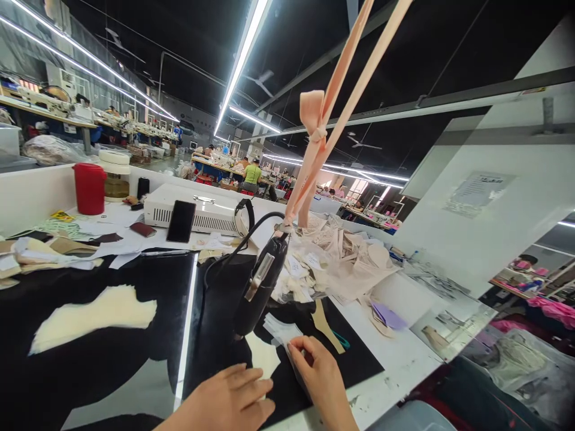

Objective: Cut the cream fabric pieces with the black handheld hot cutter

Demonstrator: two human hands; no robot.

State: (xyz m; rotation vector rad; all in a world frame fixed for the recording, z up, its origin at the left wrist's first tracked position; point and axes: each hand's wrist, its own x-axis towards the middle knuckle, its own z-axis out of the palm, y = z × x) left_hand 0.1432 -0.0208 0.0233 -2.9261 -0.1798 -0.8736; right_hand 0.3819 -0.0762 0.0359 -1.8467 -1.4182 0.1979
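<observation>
Head camera view, looking down over a cluttered tabletop (404, 365) in a large sewing workshop. Both hands sit at the near edge. The left hand (229, 398) lies flat, fingers together and extended, pressing on a small pale fabric piece (264, 357) that rests on a black mat (215, 335). The right hand (314, 374) is just to the right of it, fingertips pinched together on the edge of a thin translucent sheet (282, 331) that lies touching the fabric piece.

That sheet lies just beyond and slightly left of the right hand's fingertips; its long axis runs from the near edge away toward the far left, pointing at the base of a black handheld tool (260, 284). The right hand is the nearer one to the sheet; the left hand is nearer the fabric piece.

The tool hangs tilted from a peach ribbon (314, 161) tied in a bow overhead, its lower end close above the mat, its cord (224, 254) looping off to the left. Past it sits a heap of cut cream fabric pieces (341, 257). Toward the far left corner stand a red jug (90, 187), a white box-shaped machine (202, 209) and a dark phone (181, 221) leaning against it. A larger cream cut piece (94, 314) lies on the mat well to the left. Other people work in the distance.
</observation>
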